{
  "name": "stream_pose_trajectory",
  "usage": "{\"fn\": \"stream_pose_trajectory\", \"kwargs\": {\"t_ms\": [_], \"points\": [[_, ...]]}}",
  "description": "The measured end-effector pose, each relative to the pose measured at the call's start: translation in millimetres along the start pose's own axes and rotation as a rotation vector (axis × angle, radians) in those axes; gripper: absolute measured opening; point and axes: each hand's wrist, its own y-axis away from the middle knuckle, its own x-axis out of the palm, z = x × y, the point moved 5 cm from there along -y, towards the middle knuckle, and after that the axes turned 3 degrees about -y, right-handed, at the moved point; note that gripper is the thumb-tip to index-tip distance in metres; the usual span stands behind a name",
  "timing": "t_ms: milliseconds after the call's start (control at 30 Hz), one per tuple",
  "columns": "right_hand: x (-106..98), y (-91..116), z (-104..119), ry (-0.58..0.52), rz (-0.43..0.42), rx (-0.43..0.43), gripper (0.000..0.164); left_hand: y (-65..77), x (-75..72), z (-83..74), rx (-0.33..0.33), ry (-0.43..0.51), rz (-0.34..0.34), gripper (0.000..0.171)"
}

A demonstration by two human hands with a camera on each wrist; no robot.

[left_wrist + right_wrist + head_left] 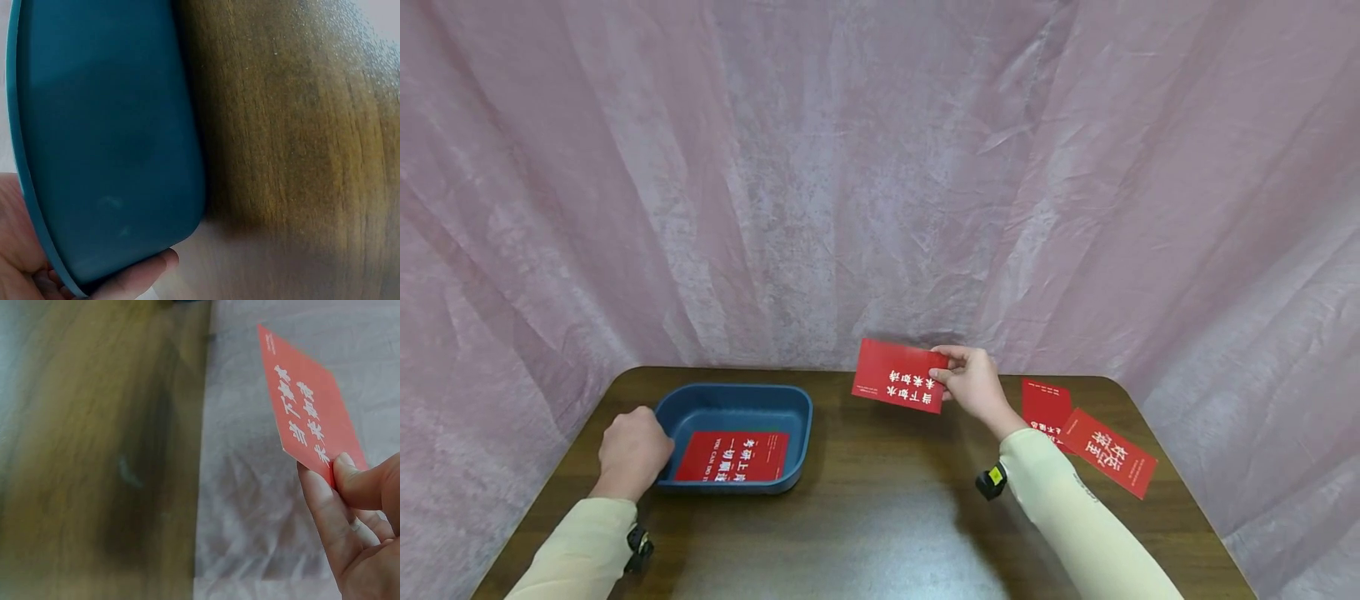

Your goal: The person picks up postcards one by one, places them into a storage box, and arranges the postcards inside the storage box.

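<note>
A red card with white lettering is pinched by its right end between the thumb and fingers of my right hand. It is held above the far part of the table; in the right wrist view the same card stands tilted over the table's edge. My left hand grips the left side of a blue rectangular tray. In the left wrist view, fingers curl round the tray's outer wall and rim. Inside the tray lies another red card with white lettering.
Two more red cards lie partly overlapped on the right side of the table, the nearer card on top of the farther card. The wooden table ends at a pink curtain behind it.
</note>
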Motion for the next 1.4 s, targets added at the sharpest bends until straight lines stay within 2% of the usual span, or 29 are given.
{"fn": "stream_pose_trajectory", "kwargs": {"t_ms": [400, 633, 900, 1133, 1400], "points": [[17.6, -6.3, 33.0, -0.076, -0.009, -0.049, 0.033, -2.1, -0.6, -1.3, 0.003, 0.002, 0.009, 0.025], [28.5, -8.7, 48.9, -0.060, -0.033, -0.086, 0.031, -2.5, -0.9, -1.5, 0.019, -0.002, -0.017, 0.024], [45.5, -11.0, 63.0, -0.106, -0.011, -0.113, 0.031, -2.0, 0.2, -2.1, 0.000, 0.003, -0.007, 0.025], [68.2, -9.9, 72.5, -0.150, 0.040, -0.113, 0.032, -3.3, 1.3, -0.5, -0.010, 0.005, -0.003, 0.026], [106.0, -4.6, 84.6, -0.173, 0.098, -0.103, 0.031, -2.9, 1.1, -0.3, -0.016, 0.008, -0.002, 0.027]]}}
